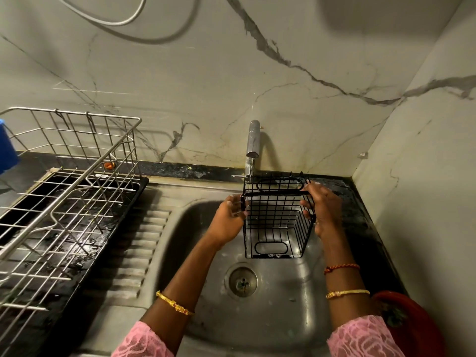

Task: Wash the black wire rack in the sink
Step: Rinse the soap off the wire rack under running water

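The black wire rack (277, 217) is held between both hands above the sink (283, 292). The left hand (229, 220) is curled around the rack's left edge, and the right hand (323, 210) is wrapped over its right side, fingers hooked through the wires. The rack is tilted beneath the faucet (252, 143). A drain (241, 279) is seen below it. A steel dish rack (67, 191) is placed on the counter to the left.
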